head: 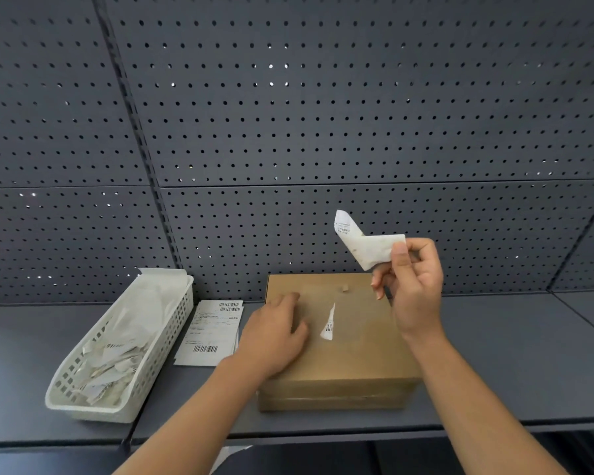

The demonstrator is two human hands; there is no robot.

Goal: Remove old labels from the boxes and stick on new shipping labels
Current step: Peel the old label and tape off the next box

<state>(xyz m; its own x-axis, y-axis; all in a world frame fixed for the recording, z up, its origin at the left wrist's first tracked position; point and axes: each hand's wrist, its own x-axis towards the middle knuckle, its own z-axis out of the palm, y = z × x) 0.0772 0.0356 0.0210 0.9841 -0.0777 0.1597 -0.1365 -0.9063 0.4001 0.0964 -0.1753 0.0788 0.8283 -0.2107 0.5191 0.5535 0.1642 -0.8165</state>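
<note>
Above one box (pixel 350 358), one peeled label (pixel 367 246).

Print on the shipping labels (pixel 209 329) and the peeled old label (pixel 367 247) is too small to read; the left hand (pixel 275 332) hides part of the cardboard box (pixel 357 354) top.

Dim, even light; soft shadows, mild blur, wide-angle bending at edges.

Brown box (pixel 354 354) lying flat, a torn white sliver (pixel 328 325) stuck on top; peeled old label (pixel 366 246) curls above it, fresh labels (pixel 210 332) stacked just left
</note>
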